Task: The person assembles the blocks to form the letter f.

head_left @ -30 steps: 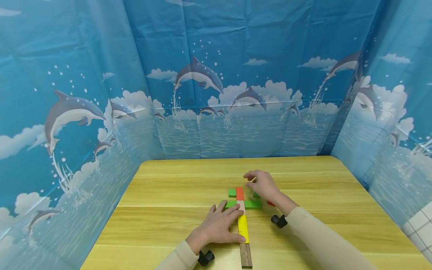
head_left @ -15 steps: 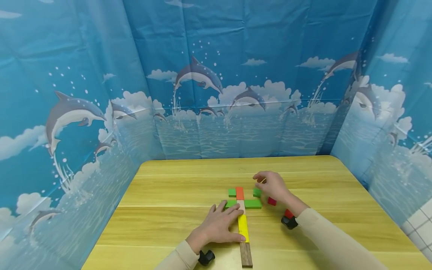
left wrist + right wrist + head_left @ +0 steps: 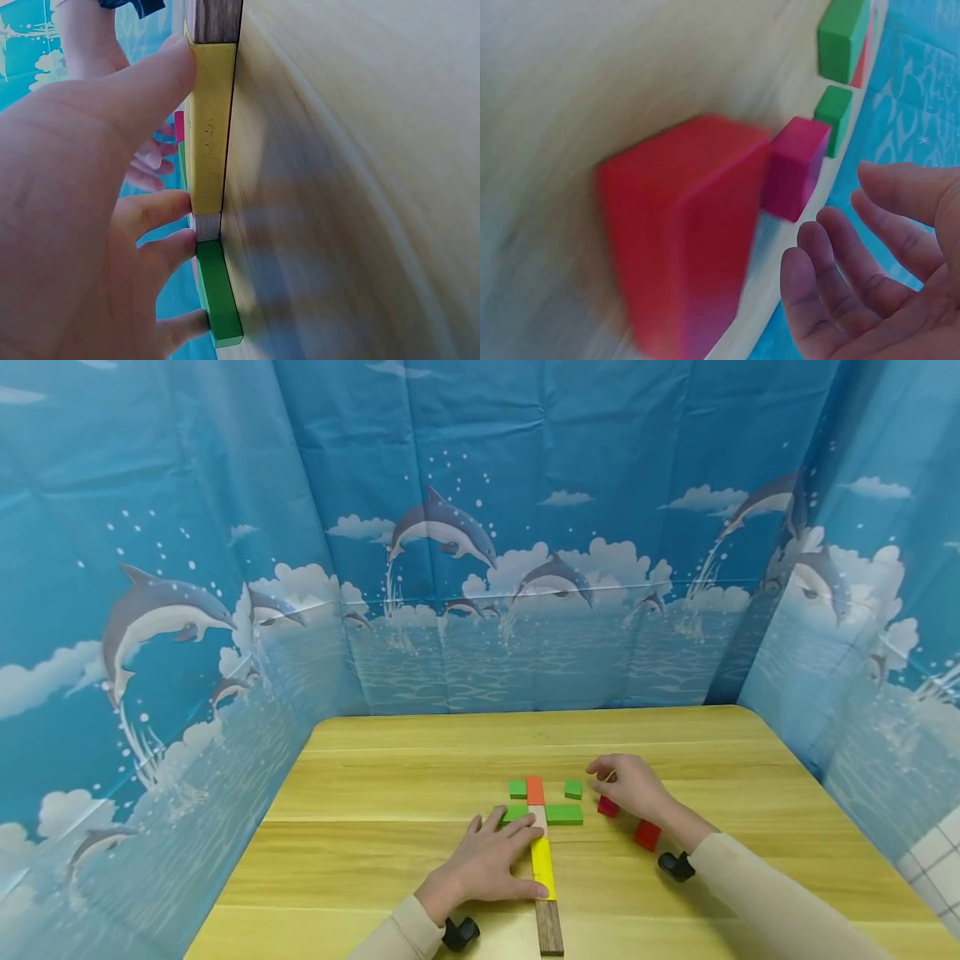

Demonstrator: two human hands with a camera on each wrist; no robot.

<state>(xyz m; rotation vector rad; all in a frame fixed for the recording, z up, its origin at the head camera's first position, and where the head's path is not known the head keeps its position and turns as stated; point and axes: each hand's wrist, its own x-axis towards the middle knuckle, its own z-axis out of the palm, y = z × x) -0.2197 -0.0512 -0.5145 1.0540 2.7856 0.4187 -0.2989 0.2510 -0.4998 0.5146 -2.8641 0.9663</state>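
1. Left hand [image 3: 487, 864], fingers spread, touched the yellow block [image 3: 542, 862] on the tabletop [image 3: 360, 860]
2. Right hand [image 3: 633, 787], fingers loosely bent, hung by the pink block [image 3: 608, 808]
3. Small green block [image 3: 573, 790] lay between it and the orange block [image 3: 535, 791]

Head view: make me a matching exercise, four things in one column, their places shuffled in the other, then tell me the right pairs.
Things
1. Yellow block
2. Right hand
3. Brown block
4. Orange block

Places
A. Just beyond the pale block, in line with it
B. Next to the yellow block, at the near end of the line
C. Near the crimson block
D. Between the brown block and the pale block

Pairs: 1-D, 2-C, 3-B, 4-A
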